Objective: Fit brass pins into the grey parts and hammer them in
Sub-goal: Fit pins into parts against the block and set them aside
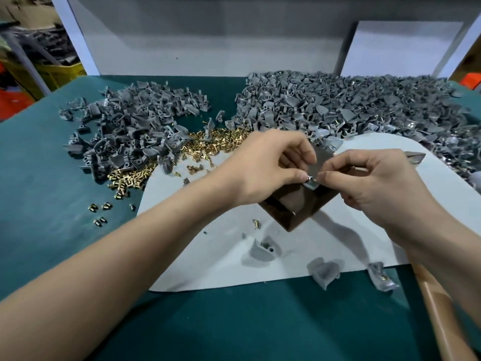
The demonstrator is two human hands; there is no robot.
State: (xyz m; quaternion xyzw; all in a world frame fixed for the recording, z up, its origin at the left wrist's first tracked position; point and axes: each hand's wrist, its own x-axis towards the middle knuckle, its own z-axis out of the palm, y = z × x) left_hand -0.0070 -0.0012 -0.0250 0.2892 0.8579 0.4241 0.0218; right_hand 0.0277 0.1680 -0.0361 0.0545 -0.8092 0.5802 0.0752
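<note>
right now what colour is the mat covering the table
Dark teal mat, plain with no pattern; the head view shows it best, around the pale grey sheet.

Two grey-part heaps (pixel 135 126) (pixel 351 105), one brass-pin pile (pixel 208 144), perhaps three stray parts (pixel 263 250) (pixel 325 273) (pixel 381 277).

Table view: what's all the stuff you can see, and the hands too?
left pile: many grey parts, grey, far left on mat
right pile: many grey parts, grey, far right
brass pins: heap, gold, beside left pile
green mat: one, green, covers table
white sheet: one, white, on mat
brown block: one, brown, on sheet under hands
loose grey parts: three, grey, by sheet's near edge
small grey part: one, grey, atop block
left hand: one, fingers pinch small grey part
right hand: one, fingers pinch it too
</note>
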